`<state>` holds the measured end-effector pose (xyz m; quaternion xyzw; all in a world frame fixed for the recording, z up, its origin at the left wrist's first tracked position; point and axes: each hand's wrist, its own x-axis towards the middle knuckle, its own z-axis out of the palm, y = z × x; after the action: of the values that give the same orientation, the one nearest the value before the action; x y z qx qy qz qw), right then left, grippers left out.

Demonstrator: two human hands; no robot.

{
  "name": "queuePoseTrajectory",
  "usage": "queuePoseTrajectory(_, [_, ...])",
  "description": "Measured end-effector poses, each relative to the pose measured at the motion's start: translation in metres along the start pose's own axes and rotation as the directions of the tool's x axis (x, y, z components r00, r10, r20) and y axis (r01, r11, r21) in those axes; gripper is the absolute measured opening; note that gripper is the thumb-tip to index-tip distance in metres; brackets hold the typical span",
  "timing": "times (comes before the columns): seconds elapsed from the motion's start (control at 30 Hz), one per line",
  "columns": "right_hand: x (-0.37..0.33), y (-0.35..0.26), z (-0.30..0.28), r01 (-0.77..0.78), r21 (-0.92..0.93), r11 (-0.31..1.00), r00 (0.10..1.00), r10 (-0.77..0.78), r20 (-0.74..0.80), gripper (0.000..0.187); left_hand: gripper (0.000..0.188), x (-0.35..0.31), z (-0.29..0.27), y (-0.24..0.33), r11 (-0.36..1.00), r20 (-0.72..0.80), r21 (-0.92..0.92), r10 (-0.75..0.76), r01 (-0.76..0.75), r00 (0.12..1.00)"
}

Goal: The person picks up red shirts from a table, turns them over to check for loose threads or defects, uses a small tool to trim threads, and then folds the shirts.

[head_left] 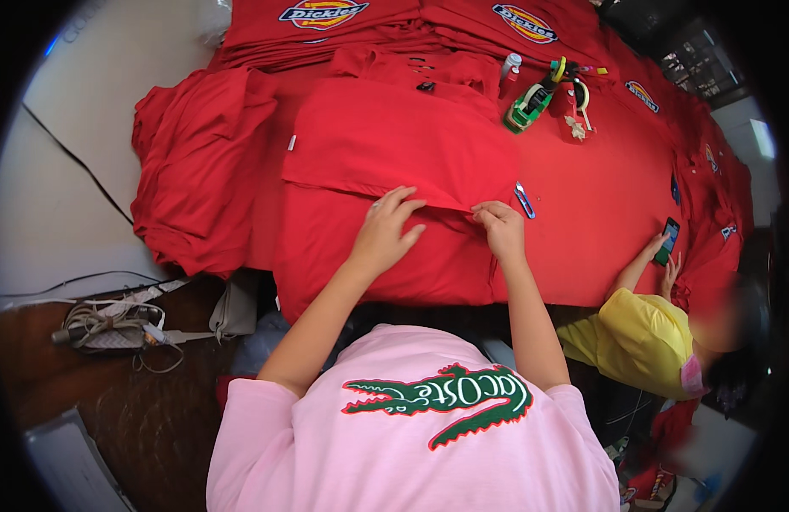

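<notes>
Head view shows us a red garment (390,162) spread in front of us on a red tabletop (573,222), its far part lying folded, with a loose edge running across the middle. Our right hand (503,229) has thumb and fingers together, clamped on that edge near its right end. Our left hand (387,230) is spread above the cloth further left, thumb and fingers apart; we cannot quite tell whether its fingertips touch the fabric.

A blue cutter (524,200) lies just beside the garment on the right, and a green tape dispenser (528,109) stands farther back. To the left we have a crumpled red pile (198,166); beyond the garment sit red folded stacks (326,41) with emblems. At the right, a co-worker in a yellow top (646,337) holds a phone (666,241).
</notes>
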<state>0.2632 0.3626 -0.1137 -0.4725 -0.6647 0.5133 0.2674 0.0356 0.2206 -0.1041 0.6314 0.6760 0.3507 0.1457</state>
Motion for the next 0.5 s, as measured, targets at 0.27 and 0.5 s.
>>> queuePoseTrajectory(0.27, [-0.069,-0.093,-0.089,-0.273,0.884,0.38,0.937,-0.103,0.333,0.019,0.046,0.04,-0.011,0.043,0.976,-0.248,0.216,0.044,0.011,0.968])
queuePoseTrajectory(0.5, [-0.088,-0.134,-0.116,0.325,0.043,0.945,0.942,-0.328,0.073,0.111,0.039,0.045,-0.034,0.138,0.794,0.439,-0.391,-0.284,0.466,0.852])
